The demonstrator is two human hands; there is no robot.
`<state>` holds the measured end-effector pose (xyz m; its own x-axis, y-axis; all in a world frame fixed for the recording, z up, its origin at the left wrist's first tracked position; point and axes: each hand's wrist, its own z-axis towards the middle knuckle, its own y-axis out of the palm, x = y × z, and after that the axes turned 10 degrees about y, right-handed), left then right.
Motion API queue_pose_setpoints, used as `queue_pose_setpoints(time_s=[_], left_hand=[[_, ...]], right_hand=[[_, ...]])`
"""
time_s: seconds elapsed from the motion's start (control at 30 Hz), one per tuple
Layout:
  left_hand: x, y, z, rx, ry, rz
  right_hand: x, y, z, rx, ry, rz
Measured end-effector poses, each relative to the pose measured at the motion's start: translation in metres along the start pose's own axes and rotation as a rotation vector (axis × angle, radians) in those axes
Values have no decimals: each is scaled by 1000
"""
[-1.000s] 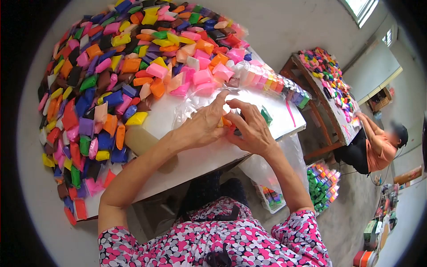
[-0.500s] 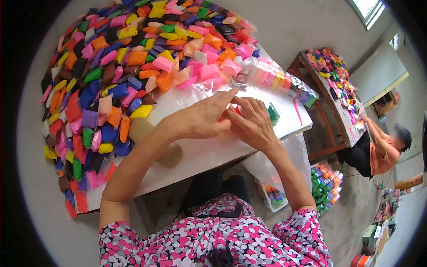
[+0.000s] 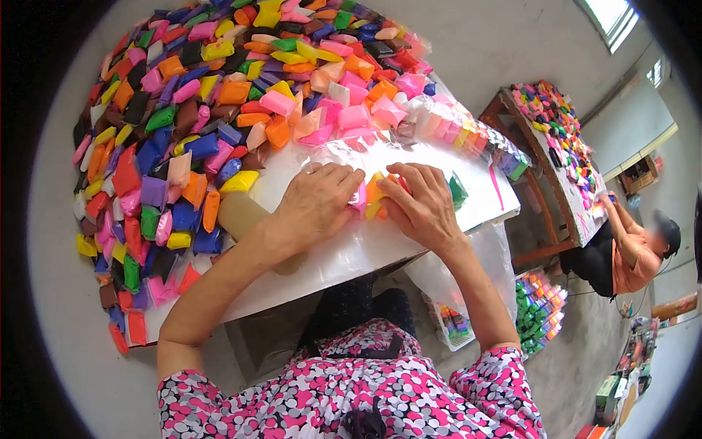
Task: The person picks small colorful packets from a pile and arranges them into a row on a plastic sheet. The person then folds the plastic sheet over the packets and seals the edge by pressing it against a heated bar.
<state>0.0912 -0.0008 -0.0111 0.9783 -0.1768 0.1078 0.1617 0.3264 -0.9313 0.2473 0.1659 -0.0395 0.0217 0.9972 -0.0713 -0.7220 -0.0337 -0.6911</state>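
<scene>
On the white table (image 3: pixel 344 256), both hands press together over a small cluster of coloured packets (image 3: pixel 371 196) wrapped in clear plastic (image 3: pixel 344 157). Her left hand (image 3: pixel 316 203) lies palm down, fingers curled against the pink side of the packets; her right hand (image 3: pixel 423 205) closes on them from the other side, fingertips on the yellow and orange ones. Behind the hands spreads a big heap (image 3: pixel 212 110) of loose packets in many colours, with a taped row (image 3: pixel 468 135) just beside it. Farther off, well apart, a co-worker (image 3: pixel 632 249) reaches to a second table (image 3: pixel 556 146).
</scene>
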Motion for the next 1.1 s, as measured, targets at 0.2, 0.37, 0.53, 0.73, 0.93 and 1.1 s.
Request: queue_pose_setpoints(time_s=[0.2,0.37,0.53,0.73,0.93,1.1], left_hand=[[-1,6,0,70,29,1],[0,6,0,60,0,-63],[4,3,-3,127,-45,-142],[22,-17,-15,88,-34,-98],[15,-31,-58,460,43,37],[10,-48,-48,417,-233,-186]], right_hand=[[-10,-3,3,-22,-5,-90],[-15,4,7,1,1,-106],[-15,4,9,-1,-67,-81],[-17,5,9,8,-52,-65],[-16,6,9,6,-45,-57],[-24,4,12,6,-45,-65]])
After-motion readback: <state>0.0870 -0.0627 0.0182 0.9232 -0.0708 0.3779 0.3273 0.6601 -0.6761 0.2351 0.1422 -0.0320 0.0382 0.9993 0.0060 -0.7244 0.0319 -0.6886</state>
